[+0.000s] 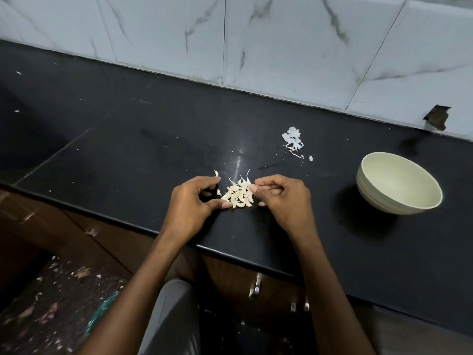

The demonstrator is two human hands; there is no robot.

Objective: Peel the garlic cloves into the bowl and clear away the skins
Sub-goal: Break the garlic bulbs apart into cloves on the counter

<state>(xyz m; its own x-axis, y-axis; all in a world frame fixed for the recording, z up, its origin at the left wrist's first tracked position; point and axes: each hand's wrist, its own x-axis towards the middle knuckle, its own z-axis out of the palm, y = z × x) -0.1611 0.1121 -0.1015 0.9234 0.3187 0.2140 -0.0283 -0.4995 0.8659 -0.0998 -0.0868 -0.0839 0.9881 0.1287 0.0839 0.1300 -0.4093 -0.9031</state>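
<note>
Garlic cloves (238,196) heaped between both hands: left hand (192,201) at 9 o'clock, right hand (282,198) at 3 o'clock, fingers curled, touching pile's edges; whether either grips a clove cannot be told

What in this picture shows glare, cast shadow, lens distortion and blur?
Head view: a glare streak on the dark counter just beyond the garlic cloves; the bowl casts a soft shadow to its left; the wall tiles lean from wide-angle distortion; the floor at lower left is smeared.
</note>
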